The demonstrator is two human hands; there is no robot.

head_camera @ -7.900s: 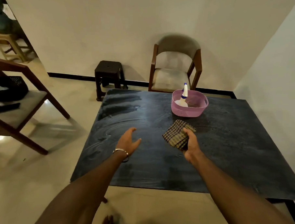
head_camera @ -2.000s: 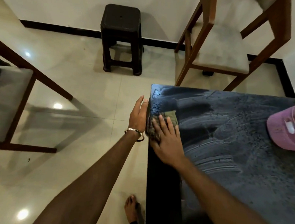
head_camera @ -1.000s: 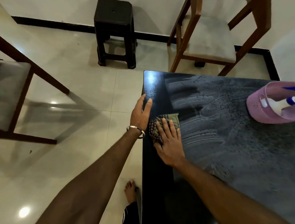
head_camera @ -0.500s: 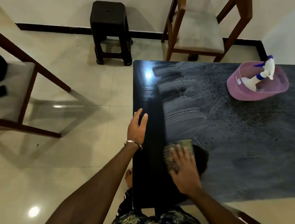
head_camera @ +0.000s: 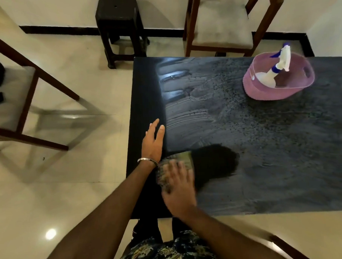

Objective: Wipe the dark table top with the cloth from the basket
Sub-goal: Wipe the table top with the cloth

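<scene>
While my left hand lay flat and open on the tabletop edge, my right hand beside it pressed the cloth down, fingers spread. Sweeping far right risked knocking the basket.

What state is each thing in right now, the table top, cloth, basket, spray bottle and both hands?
table top: dark clean strip along its left edge, the rest dusty grey with smear marks.
cloth: flat on the table, under the right hand.
basket: upright at the far right.
spray bottle: leaning inside the basket.
left hand: fingers straight, at the table's left edge.
right hand: blurred, pressing on the cloth.
</scene>
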